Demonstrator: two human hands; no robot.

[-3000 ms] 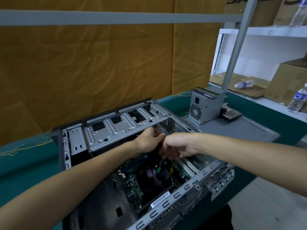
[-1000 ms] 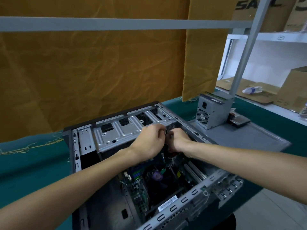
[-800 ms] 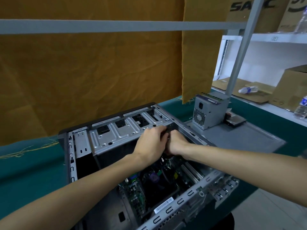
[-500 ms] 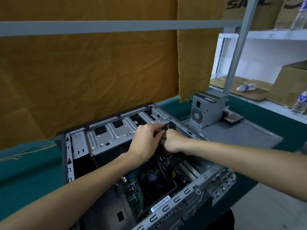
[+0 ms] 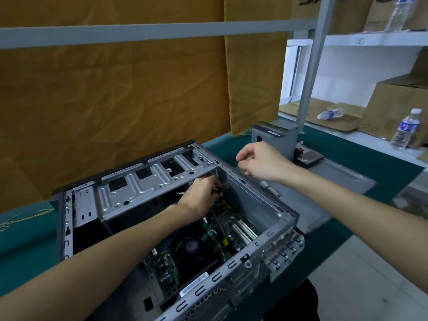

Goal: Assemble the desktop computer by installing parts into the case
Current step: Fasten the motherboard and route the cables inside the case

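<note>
The open grey computer case (image 5: 261, 200) lies on its side on the green table, its motherboard (image 5: 222, 230) and dark CPU fan (image 5: 192, 246) showing inside. My left hand (image 5: 199, 195) is inside the case under the drive cage (image 5: 148, 181), fingers pinching a small dark connector or cable end by the case wall. My right hand (image 5: 261, 163) hovers above the case's far edge, fingers loosely curled, holding nothing I can see. The grey power supply (image 5: 275, 140) stands on the table behind it.
The case's side panel (image 5: 324, 181) lies flat to the right with a pen-like tool (image 5: 269, 187) on it and a hard drive (image 5: 309, 157) beyond. Water bottles (image 5: 405, 130) and cardboard boxes (image 5: 391, 107) sit on the shelf. An orange cloth (image 5: 115, 100) hangs behind.
My right hand has lifted out of the case and moved right, above the far edge. My left hand stays inside, now alone on the connector.
</note>
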